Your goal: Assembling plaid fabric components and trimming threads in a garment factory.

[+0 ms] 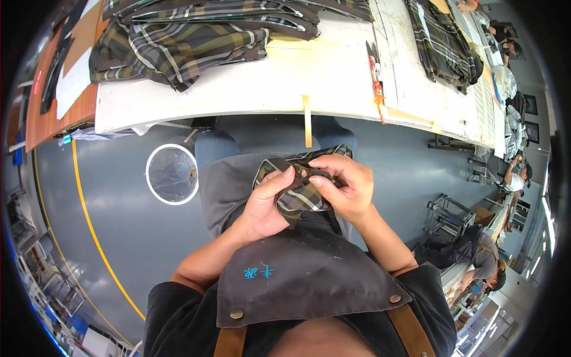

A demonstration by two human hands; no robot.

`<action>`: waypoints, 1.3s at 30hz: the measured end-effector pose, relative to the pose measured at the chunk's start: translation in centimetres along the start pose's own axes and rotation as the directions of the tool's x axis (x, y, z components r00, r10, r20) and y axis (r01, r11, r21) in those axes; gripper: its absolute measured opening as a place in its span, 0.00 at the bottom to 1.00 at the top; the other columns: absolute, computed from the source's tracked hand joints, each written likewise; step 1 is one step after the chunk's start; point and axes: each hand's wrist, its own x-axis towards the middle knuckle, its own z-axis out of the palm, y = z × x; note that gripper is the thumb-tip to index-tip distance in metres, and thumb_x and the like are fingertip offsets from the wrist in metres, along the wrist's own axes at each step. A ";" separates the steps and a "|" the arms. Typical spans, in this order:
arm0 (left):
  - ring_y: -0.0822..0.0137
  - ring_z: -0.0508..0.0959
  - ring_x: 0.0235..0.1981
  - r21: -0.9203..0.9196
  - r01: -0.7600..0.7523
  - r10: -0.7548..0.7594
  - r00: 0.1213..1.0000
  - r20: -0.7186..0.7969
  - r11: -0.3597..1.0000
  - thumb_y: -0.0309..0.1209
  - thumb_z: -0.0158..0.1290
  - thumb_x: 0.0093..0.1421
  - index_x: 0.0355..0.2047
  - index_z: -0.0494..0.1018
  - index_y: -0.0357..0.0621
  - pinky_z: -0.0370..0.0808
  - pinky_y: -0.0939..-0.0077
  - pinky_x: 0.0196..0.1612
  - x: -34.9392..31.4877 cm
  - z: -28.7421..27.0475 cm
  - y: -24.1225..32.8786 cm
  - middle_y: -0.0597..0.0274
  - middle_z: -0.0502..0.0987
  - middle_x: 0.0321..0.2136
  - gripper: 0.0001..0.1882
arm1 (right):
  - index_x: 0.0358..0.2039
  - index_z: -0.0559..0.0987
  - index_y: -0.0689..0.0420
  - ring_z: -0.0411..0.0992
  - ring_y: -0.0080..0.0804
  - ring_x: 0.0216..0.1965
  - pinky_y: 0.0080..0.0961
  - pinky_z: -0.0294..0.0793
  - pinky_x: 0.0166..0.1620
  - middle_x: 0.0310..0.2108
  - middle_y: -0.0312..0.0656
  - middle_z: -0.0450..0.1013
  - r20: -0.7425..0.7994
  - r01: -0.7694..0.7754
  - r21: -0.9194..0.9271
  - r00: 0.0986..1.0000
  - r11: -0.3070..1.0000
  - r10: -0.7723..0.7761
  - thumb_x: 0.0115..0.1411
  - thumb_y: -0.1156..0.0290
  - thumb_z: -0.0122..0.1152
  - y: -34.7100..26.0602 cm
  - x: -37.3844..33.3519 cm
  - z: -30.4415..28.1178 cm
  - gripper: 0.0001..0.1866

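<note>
A dark plaid cloth piece (302, 197), with olive, brown and white stripes, is held bunched up over my lap in front of the apron. My left hand (263, 205) grips its left side, the thumb pressed on top. At its upper right edge, my right hand (352, 185) pinches a gathered dark part between thumb and fingers. Something small and pale shows between the two hands, too small to make out. The underside of the cloth and several fingertips are hidden in the folds.
Ahead stands a white-topped table (238, 89) with a pile of plaid pieces with zippers (178, 44). A red-handled tool (376, 77) and another plaid stack (446, 44) lie to the right. A white-rimmed bin (148, 181) stands left on the floor. A co-worker (485, 259) sits at far right.
</note>
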 end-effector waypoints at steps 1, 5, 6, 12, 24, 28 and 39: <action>0.68 0.76 0.38 -0.052 -0.004 0.005 1.000 0.013 0.999 0.35 0.47 0.61 0.38 0.72 0.37 0.73 0.73 0.42 0.1 0.1 -0.1 0.59 0.75 0.37 0.13 | 0.34 0.74 0.66 0.66 0.16 0.22 0.13 0.64 0.24 0.25 0.38 0.72 0.028 -0.097 0.113 0.995 0.989 0.095 0.50 0.84 0.59 0.2 -0.2 -0.1 0.09; 0.68 0.76 0.38 -0.060 -0.013 0.012 1.000 -0.021 0.998 0.36 0.46 0.62 0.39 0.71 0.37 0.72 0.72 0.43 0.3 -0.1 -0.2 0.59 0.75 0.37 0.14 | 0.32 0.76 0.61 0.62 0.09 0.18 0.11 0.58 0.19 0.20 0.32 0.70 -0.063 -0.055 0.098 0.996 0.994 0.062 0.48 0.83 0.62 1.3 -0.5 0.4 0.09; 0.67 0.75 0.39 -0.063 -0.003 0.002 1.000 -0.015 0.998 0.36 0.46 0.62 0.39 0.71 0.38 0.72 0.71 0.44 0.3 -0.1 -0.3 0.59 0.75 0.38 0.14 | 0.32 0.76 0.61 0.61 0.09 0.18 0.10 0.58 0.19 0.20 0.31 0.70 -0.063 -0.110 0.199 0.990 0.974 0.125 0.49 0.82 0.61 1.1 -0.5 0.4 0.08; 0.68 0.75 0.39 -0.109 0.026 -0.030 0.999 -0.034 0.994 0.36 0.45 0.62 0.40 0.71 0.39 0.72 0.72 0.44 0.5 -0.4 -0.3 0.61 0.75 0.37 0.13 | 0.31 0.76 0.62 0.60 0.08 0.19 0.09 0.59 0.21 0.24 0.31 0.71 -0.045 -0.288 0.380 0.943 0.879 0.329 0.52 0.81 0.59 2.1 -0.9 0.6 0.05; 0.65 0.74 0.43 -0.064 0.071 -0.077 0.991 -0.107 0.995 0.37 0.43 0.63 0.43 0.67 0.40 0.72 0.67 0.47 1.4 -1.0 -0.2 0.59 0.73 0.42 0.14 | 0.30 0.72 0.62 0.65 0.22 0.31 0.19 0.65 0.37 0.31 0.36 0.68 -0.047 -0.049 0.199 0.997 0.979 0.060 0.53 0.80 0.56 2.3 0.9 0.5 0.03; 0.67 0.74 0.42 -0.117 0.035 -0.054 0.985 -0.166 0.993 0.37 0.43 0.63 0.43 0.68 0.41 0.72 0.70 0.46 1.8 -1.0 -0.7 0.61 0.73 0.41 0.14 | 0.33 0.69 0.61 0.63 0.17 0.32 0.15 0.63 0.40 0.32 0.33 0.65 -0.102 -0.243 0.509 0.935 0.826 0.338 0.58 0.78 0.52 2.2 0.0 1.8 0.03; 0.68 0.76 0.39 -0.247 0.012 -0.055 0.985 -0.165 0.969 0.38 0.43 0.63 0.40 0.70 0.39 0.74 0.74 0.43 2.8 -1.4 -0.4 0.61 0.76 0.38 0.14 | 0.33 0.68 0.58 0.59 0.10 0.29 0.09 0.59 0.33 0.28 0.27 0.64 -0.144 -0.417 0.609 0.778 0.674 0.612 0.61 0.74 0.50 3.2 -0.3 3.2 0.02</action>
